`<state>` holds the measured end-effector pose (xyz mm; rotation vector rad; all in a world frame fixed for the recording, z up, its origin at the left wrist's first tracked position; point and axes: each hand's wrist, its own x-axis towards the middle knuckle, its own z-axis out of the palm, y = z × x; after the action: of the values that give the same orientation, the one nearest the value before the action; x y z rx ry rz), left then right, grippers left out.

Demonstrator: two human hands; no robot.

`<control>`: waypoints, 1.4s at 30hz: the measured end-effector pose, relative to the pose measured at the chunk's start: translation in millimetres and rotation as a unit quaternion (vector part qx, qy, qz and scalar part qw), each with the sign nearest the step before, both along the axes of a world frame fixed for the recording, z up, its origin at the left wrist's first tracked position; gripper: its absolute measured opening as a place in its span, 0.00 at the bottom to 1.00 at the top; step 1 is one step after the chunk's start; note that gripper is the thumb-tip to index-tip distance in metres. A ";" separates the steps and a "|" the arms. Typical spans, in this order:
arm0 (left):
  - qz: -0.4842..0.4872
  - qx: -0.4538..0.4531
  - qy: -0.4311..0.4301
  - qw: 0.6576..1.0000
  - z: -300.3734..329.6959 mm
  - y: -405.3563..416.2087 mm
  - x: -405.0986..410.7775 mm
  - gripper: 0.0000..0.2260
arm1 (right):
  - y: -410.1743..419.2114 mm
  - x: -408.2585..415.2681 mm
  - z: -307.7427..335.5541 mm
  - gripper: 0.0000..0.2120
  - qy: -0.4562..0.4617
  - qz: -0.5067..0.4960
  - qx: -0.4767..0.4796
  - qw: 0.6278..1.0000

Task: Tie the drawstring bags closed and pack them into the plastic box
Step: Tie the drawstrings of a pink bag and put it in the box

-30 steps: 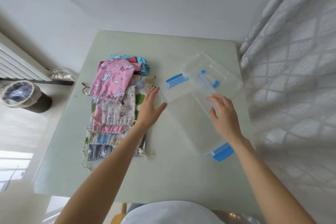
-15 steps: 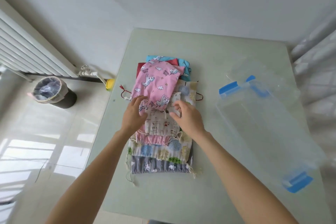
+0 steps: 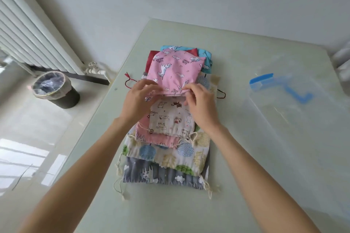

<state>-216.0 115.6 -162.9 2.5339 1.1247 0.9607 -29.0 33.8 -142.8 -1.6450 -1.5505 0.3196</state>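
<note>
Both hands have left the plastic box (image 3: 295, 119) since a second ago and now sit on the pile of bags; head view has swung left too, so the box sits at the right of the pile, open and with no bag in it that I can see.

Landmark = pink unicorn bag (image 3: 175, 71), top of the pile on the table (image 3: 236, 53). Its mouth hem is the near edge, facing the person, and runs left-right; closed end points away. Left hand (image 3: 137, 100) is at the near-left corner of that hem, right hand (image 3: 200, 102) at the near-right corner. Fingers on both are curled in a pinch at the hem; they seem to have the hem or cord ends, but the cords themselves are too small to make out, so what exactly is gripped I cannot tell. Both hands equally near, palms down, wrists low, forearms converging from the near side.

Just nearer than the pink bag lies the cream animal-print bag (image 3: 171, 119), partly under both hands. Rest of the pile fans toward the person, with the grey bag (image 3: 161, 174) nearest.

Judgement: first bag, tie not yet done. Next move likely pulls outward along the hem axis to cinch the mouth.
</note>
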 end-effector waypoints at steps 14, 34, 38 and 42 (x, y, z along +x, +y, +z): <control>0.138 -0.167 -0.051 0.975 13.3 -72.3 -18.3 0.18 | -87.7 13.5 -6.5 0.06 -0.096 0.011 0.070 0.993; 0.058 -0.043 0.019 0.997 -17.6 -106.5 -9.6 0.10 | -149.1 23.0 -11.3 0.04 -0.033 -0.099 0.001 0.995; -0.010 -0.078 -0.166 0.983 10.4 -109.5 -16.3 0.12 | -139.7 25.5 -2.7 0.06 -0.241 -0.137 0.036 0.960; -0.121 -0.182 -0.360 0.907 54.0 -113.1 -8.8 0.13 | -117.5 15.9 29.0 0.08 -0.145 -0.110 0.137 0.974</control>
<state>-224.8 2.4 -108.9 1.7217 0.6589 1.3065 -13.1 -83.7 -113.8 -1.6722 -1.5229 -0.2548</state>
